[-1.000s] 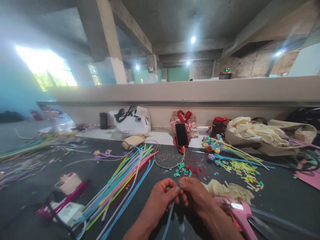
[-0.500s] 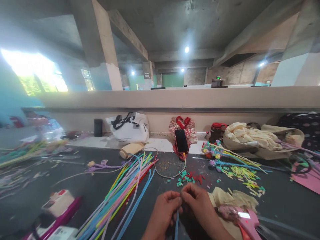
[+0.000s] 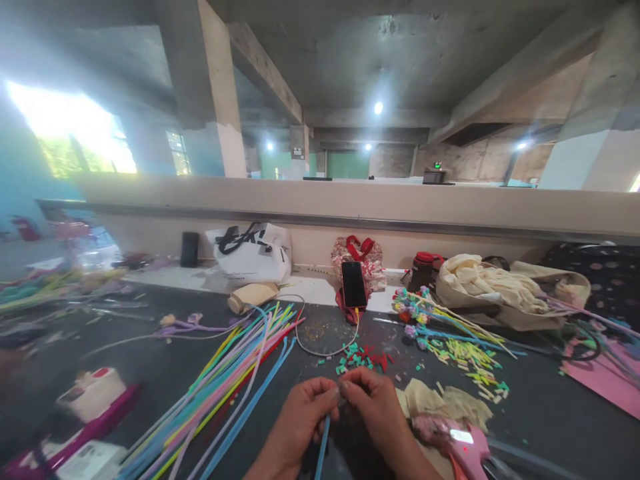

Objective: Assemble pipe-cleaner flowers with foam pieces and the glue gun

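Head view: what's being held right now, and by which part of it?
The left grip pinches a blue stem at or near its far end. The right grip is closed beside it; what it pinches, if anything, is hidden.

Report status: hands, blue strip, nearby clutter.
Left hand pinching blue strip. Right hand close against left, hold hidden. Strip runs back toward wearer. Pink tool close, right side.

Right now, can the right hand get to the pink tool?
Probably yes: the pink tool lies to the right of the right hand, with nothing seen on top of it. The right hand's fingertips are close against the left hand by the blue strip, though, so it may need to pull away first.
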`<move>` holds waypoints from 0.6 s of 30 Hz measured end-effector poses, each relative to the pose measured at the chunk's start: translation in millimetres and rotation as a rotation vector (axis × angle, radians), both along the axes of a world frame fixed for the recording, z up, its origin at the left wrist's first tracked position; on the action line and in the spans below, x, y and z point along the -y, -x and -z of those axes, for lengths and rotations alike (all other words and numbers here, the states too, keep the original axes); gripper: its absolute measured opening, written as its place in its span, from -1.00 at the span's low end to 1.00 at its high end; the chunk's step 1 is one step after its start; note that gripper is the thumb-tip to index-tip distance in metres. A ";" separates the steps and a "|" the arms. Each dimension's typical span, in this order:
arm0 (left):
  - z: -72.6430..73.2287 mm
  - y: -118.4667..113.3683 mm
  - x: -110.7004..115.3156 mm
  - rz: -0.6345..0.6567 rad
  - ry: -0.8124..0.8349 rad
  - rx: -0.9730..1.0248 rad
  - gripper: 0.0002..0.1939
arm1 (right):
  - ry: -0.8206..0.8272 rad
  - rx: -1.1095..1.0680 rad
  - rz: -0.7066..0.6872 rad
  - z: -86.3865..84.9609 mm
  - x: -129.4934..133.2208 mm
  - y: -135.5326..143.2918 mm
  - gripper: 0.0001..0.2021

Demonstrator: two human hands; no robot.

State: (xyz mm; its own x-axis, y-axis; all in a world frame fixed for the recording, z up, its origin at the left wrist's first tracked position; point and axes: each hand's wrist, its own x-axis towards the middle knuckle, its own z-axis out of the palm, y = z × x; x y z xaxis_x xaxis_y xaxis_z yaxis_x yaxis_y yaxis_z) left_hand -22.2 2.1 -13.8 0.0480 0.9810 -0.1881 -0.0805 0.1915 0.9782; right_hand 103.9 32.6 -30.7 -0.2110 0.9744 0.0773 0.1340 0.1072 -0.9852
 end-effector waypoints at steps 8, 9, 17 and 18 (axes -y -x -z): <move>3.8 -1.0 -0.8 -0.013 -0.047 -0.014 -0.66 | 0.130 -0.275 -0.036 8.0 -0.9 7.2 -0.71; 4.3 -0.5 -1.5 -0.014 -0.041 -0.016 -0.67 | 0.143 -0.285 -0.039 7.4 -0.5 8.0 -0.70; 9.2 1.7 -12.1 0.026 0.043 0.216 -0.68 | 0.166 -0.228 0.043 -1.7 3.4 6.6 -0.66; 10.0 2.5 -12.9 0.014 0.054 0.245 -0.69 | 0.178 -0.189 0.032 -1.3 3.5 6.1 -0.65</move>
State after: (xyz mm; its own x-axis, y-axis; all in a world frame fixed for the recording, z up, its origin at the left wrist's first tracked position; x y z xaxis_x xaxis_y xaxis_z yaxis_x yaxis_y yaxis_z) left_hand -24.7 14.9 -23.8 0.1120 0.9688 -0.2213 -0.3109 0.2456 0.9182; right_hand 97.8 29.1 -29.4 -0.1782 0.9821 -0.0609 -0.0536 -0.0715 -0.9960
